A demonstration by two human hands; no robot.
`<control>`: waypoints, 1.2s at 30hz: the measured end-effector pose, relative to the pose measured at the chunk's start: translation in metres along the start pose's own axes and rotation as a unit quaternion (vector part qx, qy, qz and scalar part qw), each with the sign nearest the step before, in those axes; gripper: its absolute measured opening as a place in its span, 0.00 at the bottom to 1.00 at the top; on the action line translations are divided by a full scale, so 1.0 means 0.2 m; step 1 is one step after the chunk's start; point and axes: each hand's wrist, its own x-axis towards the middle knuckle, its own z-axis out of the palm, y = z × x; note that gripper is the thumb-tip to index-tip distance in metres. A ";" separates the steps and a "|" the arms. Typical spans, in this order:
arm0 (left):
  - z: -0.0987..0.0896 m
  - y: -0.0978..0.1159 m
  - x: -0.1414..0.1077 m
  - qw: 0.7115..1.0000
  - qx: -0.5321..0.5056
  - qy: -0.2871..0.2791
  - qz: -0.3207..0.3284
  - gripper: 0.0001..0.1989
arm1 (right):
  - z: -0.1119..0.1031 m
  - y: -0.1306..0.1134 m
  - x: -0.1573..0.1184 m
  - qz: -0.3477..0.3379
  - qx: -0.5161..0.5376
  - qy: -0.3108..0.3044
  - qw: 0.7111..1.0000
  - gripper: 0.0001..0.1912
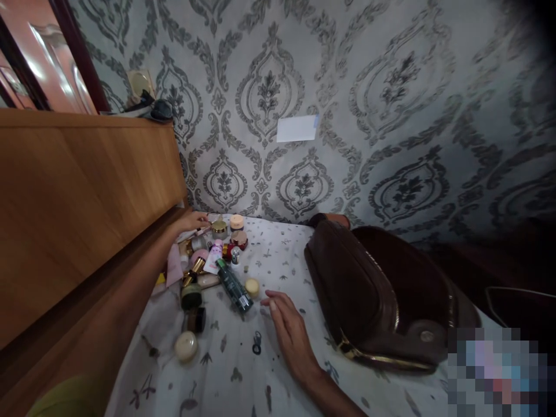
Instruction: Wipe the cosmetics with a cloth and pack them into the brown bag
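Note:
My left hand (193,221) reaches to the far edge of the cosmetics pile, its fingers close to a gold-rimmed jar (219,229); whether it grips anything is too small to tell. Over the patterned white sheet (278,243), my right hand (289,327) is held with fingers extended and nothing in it. Just left of its fingertips are a small yellow round container (252,287) and a dark green bottle (233,286). Around them lie a pink and white tube (214,257), a green-lidded jar (191,296) and a round cream-coloured jar (186,346).
A brown leather bag (347,284) gapes open on the right of the sheet. Along the left stands a wooden cabinet (87,191) with dark items on top. The patterned wall (260,168) rises behind, bearing a white card (297,128).

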 end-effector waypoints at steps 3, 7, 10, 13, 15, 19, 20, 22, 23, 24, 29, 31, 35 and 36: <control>-0.03 -0.06 -0.10 0.998 0.006 -0.060 -0.011 0.19 | 0.00 0.00 0.00 0.002 -0.001 0.002 1.000 0.20; -0.02 -0.07 -0.20 0.996 0.006 -0.091 -0.016 0.21 | 0.00 -0.01 0.00 0.003 0.002 0.004 1.000 0.21; -0.01 -0.06 -0.25 0.995 0.008 -0.098 -0.029 0.23 | 0.00 -0.02 0.00 0.001 0.005 -0.001 1.000 0.21; 0.00 -0.06 -0.29 0.994 0.012 -0.095 -0.045 0.24 | 0.00 -0.03 0.01 -0.001 0.006 -0.003 1.000 0.21; 0.00 -0.06 -0.31 0.995 0.017 -0.087 -0.053 0.22 | 0.00 -0.03 0.01 0.000 0.008 -0.002 1.000 0.21; 0.00 -0.07 -0.33 0.995 0.025 -0.065 -0.068 0.20 | 0.00 -0.02 0.00 0.010 0.007 -0.005 1.000 0.21; 0.01 -0.07 -0.33 0.995 0.025 -0.060 -0.070 0.20 | 0.00 -0.02 0.00 0.011 0.006 -0.006 1.000 0.21; 0.02 -0.07 -0.33 0.996 0.023 -0.053 -0.071 0.20 | 0.00 -0.02 0.00 0.009 0.007 -0.007 1.000 0.22; 0.03 -0.07 -0.32 0.996 0.021 -0.048 -0.071 0.20 | 0.00 -0.02 0.00 0.008 0.008 -0.007 1.000 0.22; 0.04 -0.06 -0.32 0.996 0.019 -0.042 -0.070 0.20 | 0.00 -0.02 0.00 0.008 0.009 -0.007 1.000 0.22; 0.04 -0.04 -0.26 0.998 0.007 0.010 -0.067 0.21 | 0.01 0.00 0.00 0.012 0.012 0.005 1.000 0.22; 0.01 -0.05 -0.25 0.996 0.005 0.036 -0.079 0.21 | 0.01 0.00 0.00 0.011 0.014 0.008 1.000 0.22; -0.04 -0.08 -0.25 0.989 -0.002 0.090 -0.119 0.22 | 0.00 0.00 0.00 0.009 0.015 0.011 1.000 0.22; -0.04 -0.09 -0.24 0.987 -0.003 0.099 -0.129 0.22 | 0.00 0.00 0.00 0.009 0.015 0.011 1.000 0.22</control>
